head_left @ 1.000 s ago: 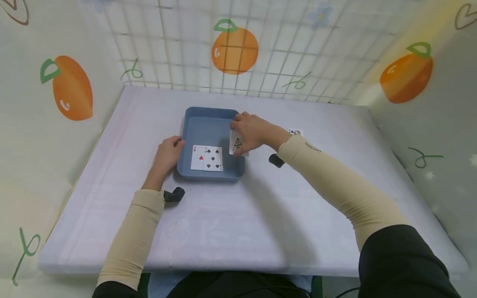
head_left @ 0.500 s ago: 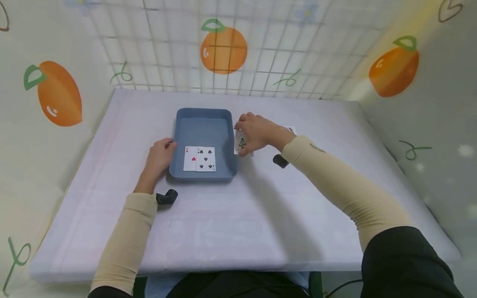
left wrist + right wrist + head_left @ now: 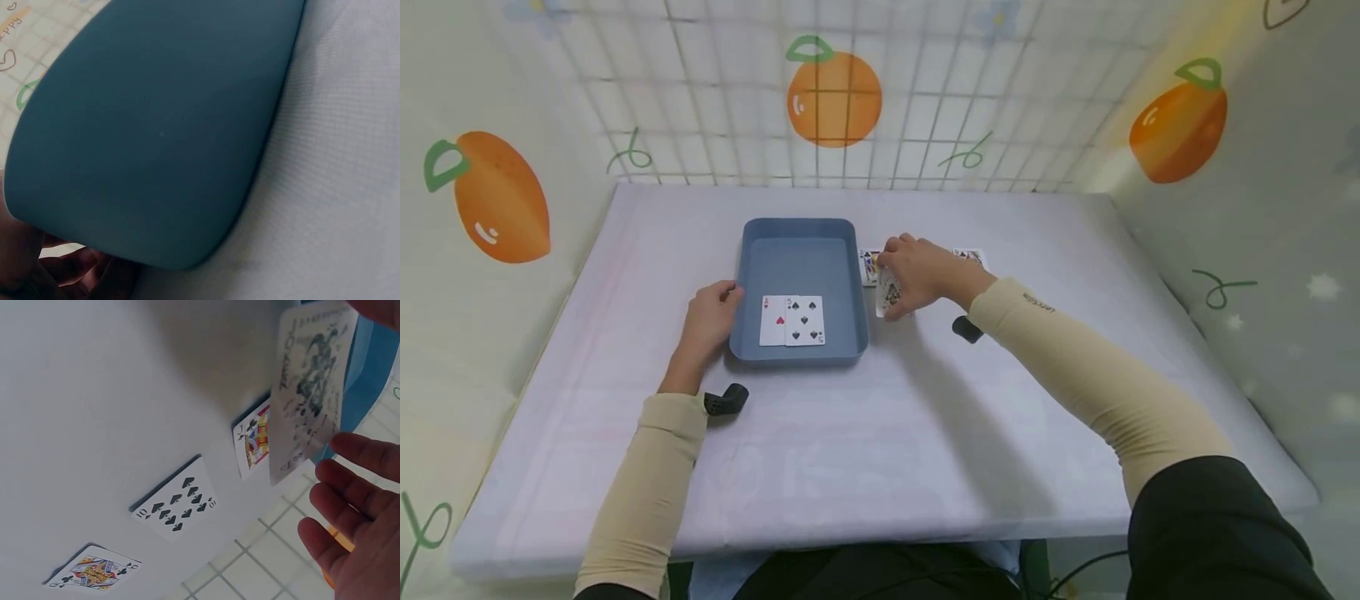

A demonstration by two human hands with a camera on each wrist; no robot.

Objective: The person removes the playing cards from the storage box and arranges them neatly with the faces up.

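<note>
Left hand (image 3: 709,317), quantity 1: at the tray's left wall, fingertips at the rim; whether it pinches the wall or only touches it cannot be told.

Left black wrist unit (image 3: 727,400), 1: at the cuff.

Blue tray (image 3: 797,262), 1: flat on the white-covered table (image 3: 850,467).

Ace of hearts (image 3: 771,325), 1, and 5 of spades (image 3: 805,322), 1: face up in the near part of the tray, the 5 overlapping the ace's right edge.

Court card (image 3: 869,267), 1: face up just beside the tray's right wall, partly hidden; rank not certain.

Joker (image 3: 889,292), 1: tilted up off flat, in front of the court card, outside the tray; contact with the table not determinable. Step in hand, as judged: placing or lifting this card beside the tray; the pose does not settle which. The next move seems to call for a steady pinch and care not to drag the court card.

Right hand (image 3: 925,271), 1: pinching the joker between thumb and index finger, other fingers off the card.

10 of spades (image 3: 177,500), 1: face up on the table, beyond the court card.

Right black wrist unit (image 3: 967,328), 1.

Queen of clubs (image 3: 95,573), 1: face up, farthest from the tray.

Count: 6 cards visible, being 2 in the tray, 1 held, 3 on the table; 1 tray; 2 hands; 2 wrist units.
</note>
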